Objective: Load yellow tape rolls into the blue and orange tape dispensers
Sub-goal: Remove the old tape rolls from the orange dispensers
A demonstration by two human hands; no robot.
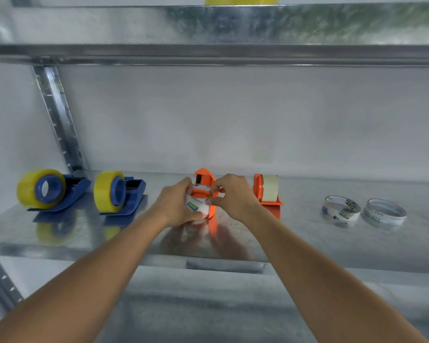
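On the metal shelf (307, 233), two blue dispensers (124, 196) on the left already carry yellow rolls (104, 191); two orange ones sit mid-shelf, the right one (260, 191) holding a pale roll. Loose rolls (339, 210) lie further right. The orange dispenser (204, 178) in the middle is being worked on. Left hand (174, 206) wraps the whitish roll (196, 203) on its hub, right hand (233, 196) pinches at the roll's edge, fingers nearly closed. I'd guess the roll is light, stiff and slick-sided, so holding the outer rim seems best.
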